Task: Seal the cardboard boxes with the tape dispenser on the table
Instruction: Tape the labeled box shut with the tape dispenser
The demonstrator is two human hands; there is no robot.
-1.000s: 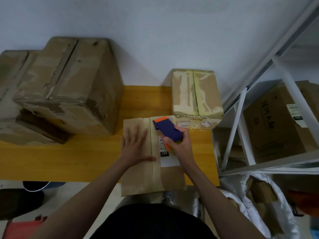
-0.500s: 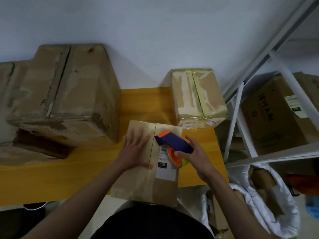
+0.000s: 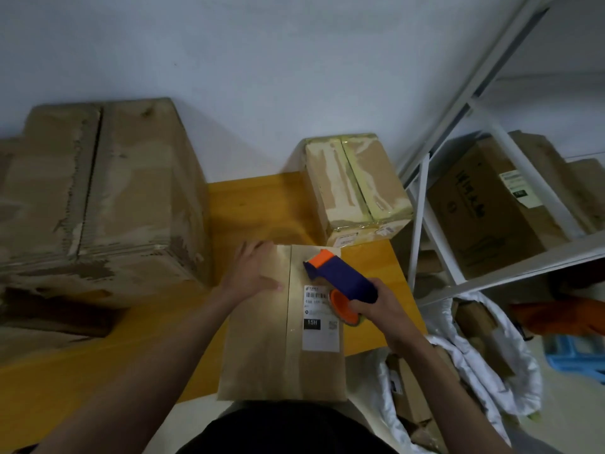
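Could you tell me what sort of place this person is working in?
Probably a small packing or storage room. Cardboard boxes sit stacked on a wooden table, a white metal shelf rack holds more cartons, and the box being taped bears a shipping label.

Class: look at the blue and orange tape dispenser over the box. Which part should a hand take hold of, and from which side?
Grip the tape dispenser by its blue handle, coming from the right, as the right hand does. The handle is long and slanted, the orange blade end points away over the box, and the left hand steadies the other side.
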